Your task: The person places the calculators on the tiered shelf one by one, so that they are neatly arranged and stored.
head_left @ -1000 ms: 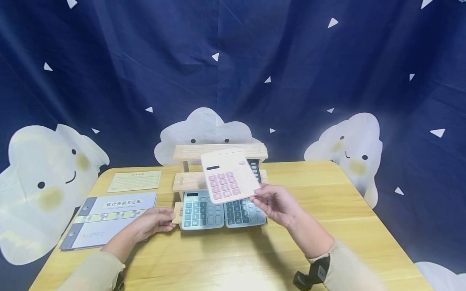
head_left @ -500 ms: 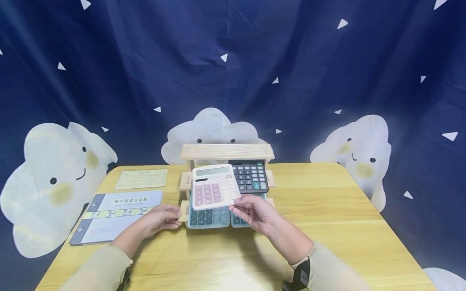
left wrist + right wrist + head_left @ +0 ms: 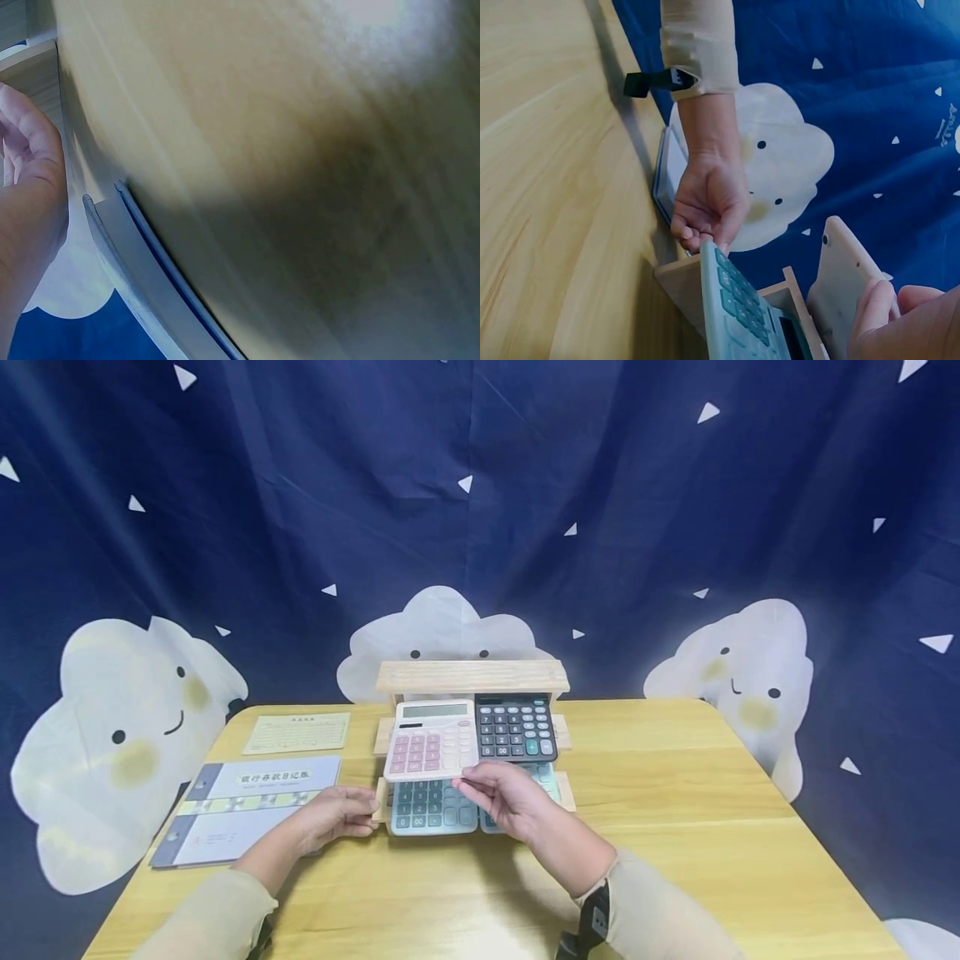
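A white calculator with pink keys [image 3: 431, 739] leans at the left of the rack's middle tier, its lower edge in front of the tier below. My right hand [image 3: 517, 802] pinches its lower right corner; the right wrist view shows its back side too. With curled fingers, my left hand [image 3: 335, 817] holds the left end of the wooden rack's [image 3: 472, 677] lowest tier. Beside the white calculator stands a black calculator [image 3: 517, 731]. On the lowest tier are two light blue calculators: the left one [image 3: 435, 810] shows its lower keys, the right one [image 3: 545, 777] is mostly behind my right hand.
Left of the rack, a blue-grey account book [image 3: 247, 810] lies on the wooden table [image 3: 675, 827], partly under my left forearm. Behind the book lies a yellowish printed slip [image 3: 296, 733]. A dark blue cloud-patterned curtain [image 3: 600, 485] hangs behind the table.
My right hand has brought the white calculator down and left onto the rack's middle tier, uncovering the black calculator. My left hand has kept its place on the rack; the head view has shifted slightly.
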A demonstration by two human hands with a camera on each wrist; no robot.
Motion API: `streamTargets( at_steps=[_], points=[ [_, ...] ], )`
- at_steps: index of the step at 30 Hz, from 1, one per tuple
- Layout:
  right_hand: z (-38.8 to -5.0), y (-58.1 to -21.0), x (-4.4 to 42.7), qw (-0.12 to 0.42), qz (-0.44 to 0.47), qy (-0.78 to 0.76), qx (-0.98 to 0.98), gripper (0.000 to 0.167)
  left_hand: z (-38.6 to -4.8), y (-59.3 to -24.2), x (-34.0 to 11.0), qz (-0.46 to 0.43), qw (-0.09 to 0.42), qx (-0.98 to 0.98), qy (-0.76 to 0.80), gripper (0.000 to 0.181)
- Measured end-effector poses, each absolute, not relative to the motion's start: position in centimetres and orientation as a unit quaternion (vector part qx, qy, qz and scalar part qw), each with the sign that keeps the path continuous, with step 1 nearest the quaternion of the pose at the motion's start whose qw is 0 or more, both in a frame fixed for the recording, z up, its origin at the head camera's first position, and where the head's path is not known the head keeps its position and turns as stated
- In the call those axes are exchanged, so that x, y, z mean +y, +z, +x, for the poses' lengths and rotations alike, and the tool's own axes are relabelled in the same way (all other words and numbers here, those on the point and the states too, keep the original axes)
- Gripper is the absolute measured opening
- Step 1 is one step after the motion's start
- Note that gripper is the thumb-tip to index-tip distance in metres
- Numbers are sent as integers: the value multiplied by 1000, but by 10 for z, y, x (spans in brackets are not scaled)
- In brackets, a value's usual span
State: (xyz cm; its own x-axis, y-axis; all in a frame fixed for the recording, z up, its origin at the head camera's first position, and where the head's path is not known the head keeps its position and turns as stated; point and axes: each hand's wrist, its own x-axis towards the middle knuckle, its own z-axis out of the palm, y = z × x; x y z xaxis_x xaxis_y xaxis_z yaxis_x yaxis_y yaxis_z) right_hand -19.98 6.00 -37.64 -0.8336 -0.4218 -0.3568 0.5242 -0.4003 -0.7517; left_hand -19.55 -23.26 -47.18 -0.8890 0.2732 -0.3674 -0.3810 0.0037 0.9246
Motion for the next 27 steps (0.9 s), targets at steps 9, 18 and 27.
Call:
streamTargets(
  at_steps=[9, 18, 27],
  points=[
    [-199, -382, 53, 274, 63, -835, 473, 17, -196, -473, -233, -42, 232, 666, 708, 56],
    [-191, -388, 46, 266, 78, -826, 491, 29, -196, -475, -233, -37, 234, 665, 708, 53],
    [-185, -391, 44, 265, 82, -827, 489, 24, -194, -474, -232, -30, 232, 670, 705, 52]
  ],
)
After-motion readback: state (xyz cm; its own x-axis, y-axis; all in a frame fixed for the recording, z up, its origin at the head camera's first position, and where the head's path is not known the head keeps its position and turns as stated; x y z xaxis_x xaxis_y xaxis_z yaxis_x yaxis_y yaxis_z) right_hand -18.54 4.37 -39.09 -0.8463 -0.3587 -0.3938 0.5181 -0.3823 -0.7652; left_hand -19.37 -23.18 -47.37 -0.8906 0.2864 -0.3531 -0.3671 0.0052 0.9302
